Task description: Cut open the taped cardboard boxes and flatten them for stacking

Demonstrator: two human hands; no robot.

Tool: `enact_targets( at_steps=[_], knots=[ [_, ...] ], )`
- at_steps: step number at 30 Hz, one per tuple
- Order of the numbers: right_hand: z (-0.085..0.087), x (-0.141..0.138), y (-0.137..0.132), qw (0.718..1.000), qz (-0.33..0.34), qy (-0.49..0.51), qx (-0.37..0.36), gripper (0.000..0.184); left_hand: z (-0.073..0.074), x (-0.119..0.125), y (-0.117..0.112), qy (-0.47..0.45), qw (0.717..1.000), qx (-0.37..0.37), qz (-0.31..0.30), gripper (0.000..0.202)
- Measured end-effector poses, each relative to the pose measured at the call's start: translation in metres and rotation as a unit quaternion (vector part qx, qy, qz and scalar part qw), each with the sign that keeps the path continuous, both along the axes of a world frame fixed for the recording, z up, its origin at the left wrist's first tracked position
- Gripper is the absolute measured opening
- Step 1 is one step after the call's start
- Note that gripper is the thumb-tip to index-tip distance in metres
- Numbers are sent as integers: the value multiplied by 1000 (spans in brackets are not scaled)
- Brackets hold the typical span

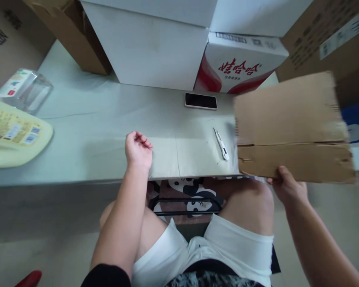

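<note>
The person sits with both knees out of white shorts (227, 247). Between the knees is a cloth with pandas (194, 191) on it and a black bar across it.

The right hand (287, 186) is just past the right knee. It is closed on the bottom edge of a piece of cardboard (290, 127), with the thumb on top of that edge. The cardboard is brown and flat, with a fold line across it and a torn right side. It is held up in the air over the right end of the table (92, 131) and sticks out past it. It looks a bit blurry.

The left hand (138, 150) rests on the table near the front edge. Its fingers are curled in like a loose fist, and I see nothing in it. It is well apart from the cardboard.

A small white cutter (220, 144) lies on the table just to the left of the cardboard. A bit farther back lies a phone (200, 100) with a dark screen.

At the left side a big yellow bottle (12, 135) lies on its side. Behind it is a clear plastic tub (25, 89).

At the back of the table stands a big white box (149, 44). Next to it on the right is a red and white box (239, 63) with red letters. Brown boxes (317, 36) stand at the far right, and one more brown box (74, 36) is at the far left.
</note>
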State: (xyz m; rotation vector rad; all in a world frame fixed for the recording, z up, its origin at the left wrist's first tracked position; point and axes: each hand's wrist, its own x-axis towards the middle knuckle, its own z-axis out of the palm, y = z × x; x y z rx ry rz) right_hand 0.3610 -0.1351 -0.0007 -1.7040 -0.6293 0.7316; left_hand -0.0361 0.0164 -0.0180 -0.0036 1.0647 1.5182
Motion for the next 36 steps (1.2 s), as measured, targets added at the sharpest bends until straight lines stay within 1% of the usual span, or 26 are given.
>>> enact_targets(
  at_steps=[2, 5, 7, 10, 12, 13, 15, 16, 17, 19, 21, 23, 24, 26, 29, 30, 32, 34, 36],
  knots=[
    [7, 17, 5, 998, -51, -45, 9, 47, 3, 4, -1, -1, 1000, 0, -3, 25],
    [16, 37, 31, 990, -98, -105, 1, 36, 2, 11, 1, 8, 1000, 5, -14, 21],
    [21, 48, 60, 984, -119, -132, -4, 28, 0, 14, 2, 19, 1000, 7, -17, 19],
    [32, 65, 118, 977, -137, -161, -10, 24, -4, 14, 5, 35, 999, 6, -16, 16],
    [42, 73, 158, 979, -114, -165, -31, 21, -6, 13, 8, 45, 999, 3, -14, 16],
    [47, 76, 177, 982, -89, -159, -43, 20, -7, 12, 9, 49, 999, 0, -14, 16],
    [52, 79, 205, 987, -24, -135, -82, 18, -6, 11, 12, 56, 998, -8, -10, 15],
    [50, 78, 213, 986, 13, -124, -106, 16, -5, 10, 13, 59, 998, -14, -7, 15],
    [47, 76, 217, 983, 50, -118, -133, 13, -4, 10, 14, 59, 998, -19, -3, 16],
    [34, 71, 216, 967, 118, -127, -186, 6, -2, 8, 16, 57, 998, -29, 1, 19],
    [19, 65, 206, 946, 169, -160, -227, 8, 1, 6, 16, 52, 998, -27, 1, 20],
    [10, 58, 196, 925, 202, -203, -249, 10, 2, 3, 15, 45, 999, -16, 1, 20],
    [8, 53, 193, 916, 215, -224, -253, 10, 3, 1, 15, 41, 999, -11, 2, 19],
    [10, 43, 192, 900, 245, -259, -252, 12, 3, -2, 12, 32, 999, -7, 3, 19],
    [19, 16, 204, 877, 299, -292, -236, 20, 3, -6, 7, 43, 999, 5, 11, 20],
    [22, 3, 210, 869, 321, -302, -227, 24, 3, -6, 5, 61, 998, 17, 19, 20],
    [26, -29, 225, 842, 373, -338, -194, 30, 2, -8, 2, 107, 992, 52, 38, 21],
    [29, -73, 240, 792, 439, -399, -144, 36, 2, -11, -1, 149, 984, 83, 56, 21],
    [34, -124, 252, 744, 493, -440, -102, 41, 2, -16, -2, 184, 975, 101, 74, 22]
  ],
)
